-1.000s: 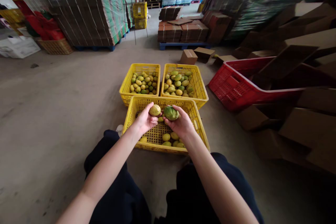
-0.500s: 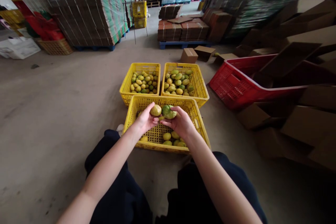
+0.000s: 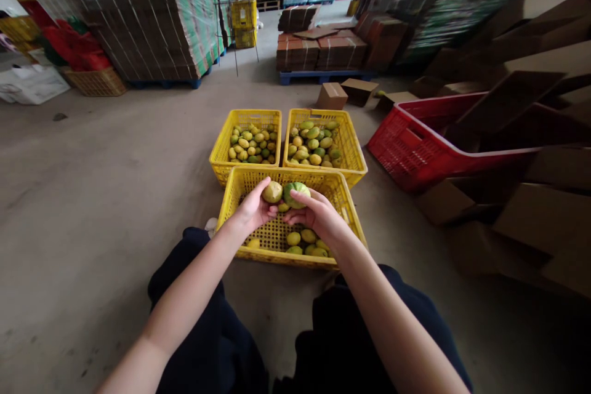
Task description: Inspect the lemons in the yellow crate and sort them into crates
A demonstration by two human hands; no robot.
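Over the near yellow crate [image 3: 223,209], my left hand [image 3: 255,208] is closed around a yellowish fruit [image 3: 272,192]. Beside it my right hand [image 3: 314,214] grips a ribbed green fruit [image 3: 295,194], thumb across its front. Another yellow-green fruit [image 3: 283,207] shows below and between the two; whether a hand touches it I cannot tell. Several yellow fruits [image 3: 308,236] lie at the near right of this crate, and one [image 3: 253,243] at its near left. Just behind, a left crate [image 3: 215,154] and a right crate [image 3: 357,157] hold many green and yellow fruits.
A red crate [image 3: 406,148] with cardboard stands to the right, among loose cardboard boxes [image 3: 545,215]. Two small boxes [image 3: 331,96] lie behind the yellow crates, before a blue pallet [image 3: 323,76] of flattened cartons. Wrapped stacks [image 3: 138,12] rise at the back left.
The green fruit has turned in my right hand, showing its ribbed face, and my thumb has shifted left over it. The fruit in my left hand has moved slightly up and left.
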